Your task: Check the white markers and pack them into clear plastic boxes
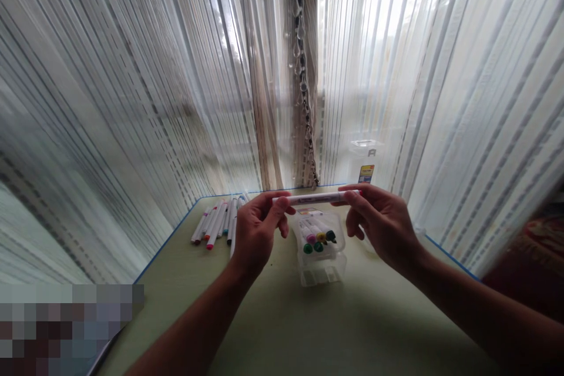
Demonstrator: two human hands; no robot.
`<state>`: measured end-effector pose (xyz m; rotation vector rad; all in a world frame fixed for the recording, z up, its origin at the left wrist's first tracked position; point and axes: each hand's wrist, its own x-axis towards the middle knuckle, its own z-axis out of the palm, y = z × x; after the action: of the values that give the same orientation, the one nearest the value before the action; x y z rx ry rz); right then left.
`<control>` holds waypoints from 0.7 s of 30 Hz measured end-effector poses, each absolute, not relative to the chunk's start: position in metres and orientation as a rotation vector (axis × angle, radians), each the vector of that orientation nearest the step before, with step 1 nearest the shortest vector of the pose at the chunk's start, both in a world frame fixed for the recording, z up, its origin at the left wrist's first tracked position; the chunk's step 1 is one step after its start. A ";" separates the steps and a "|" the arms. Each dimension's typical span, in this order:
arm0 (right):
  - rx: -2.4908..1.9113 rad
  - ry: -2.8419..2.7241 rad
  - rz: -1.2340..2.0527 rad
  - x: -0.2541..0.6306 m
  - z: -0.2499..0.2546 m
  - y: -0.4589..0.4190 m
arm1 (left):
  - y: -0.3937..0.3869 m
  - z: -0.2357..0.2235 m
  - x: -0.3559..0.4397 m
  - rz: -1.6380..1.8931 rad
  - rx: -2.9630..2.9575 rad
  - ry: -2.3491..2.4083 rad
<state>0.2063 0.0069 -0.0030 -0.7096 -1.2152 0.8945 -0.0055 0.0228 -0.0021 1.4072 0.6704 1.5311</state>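
Pinching marker (318, 198) — left hand (259, 228), right hand (386, 214)

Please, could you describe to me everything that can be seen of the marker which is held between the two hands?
The marker is slim, straight and white, apparently plastic, with dark printing along its barrel and a touch of red or pink at its right end. It lies nearly level, rising slightly to the right. The left hand pinches one end, the right hand the other; fingers partly cover both ends. In the picture it appears just above the clear box. The printing is too small to read.
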 end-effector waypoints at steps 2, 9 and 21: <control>-0.711 -1.193 0.913 0.206 -0.002 0.006 | 0.023 -0.003 -0.005 1.531 1.378 0.656; -0.694 -1.174 0.951 0.206 0.001 0.004 | 0.021 0.000 -0.003 1.541 1.298 0.631; -0.678 -1.255 0.967 0.208 -0.010 0.011 | 0.021 -0.001 -0.003 1.449 1.447 0.689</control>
<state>0.2077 0.0108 -0.0095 -0.6783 -1.2546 0.9675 -0.0029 0.0206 -0.0008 1.4471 0.6885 1.4491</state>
